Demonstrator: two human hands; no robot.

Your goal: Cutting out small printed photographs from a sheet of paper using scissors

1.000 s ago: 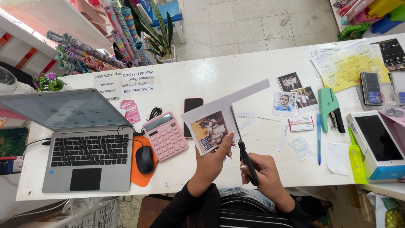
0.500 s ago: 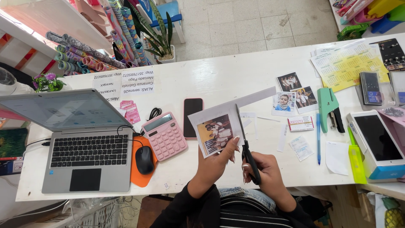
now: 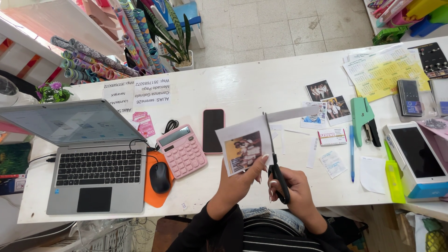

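1. The photo print (image 3: 245, 147), a white sheet with a brownish picture, is held above the tabletop (image 3: 261, 88), a strip partly cut along its right edge.
2. The left hand (image 3: 240, 179) pinches its lower edge.
3. The right hand (image 3: 289, 186) grips black scissors (image 3: 275, 163), blades parted.
4. The picture's detail is too small to make out.

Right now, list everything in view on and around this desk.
photo print: 1, white-bordered, held above desk
scissors: 1, black-handled, cutting the print
laptop: 1, grey, left
mouse: 1, black, on orange pad
calculator: 1, pink, centre
phone: 1, dark, pink case
loose photos: 3, right of centre
pen: 1, blue
punch tool: 1, green
plant: 1, green, on floor
left hand: holds print
right hand: holds scissors
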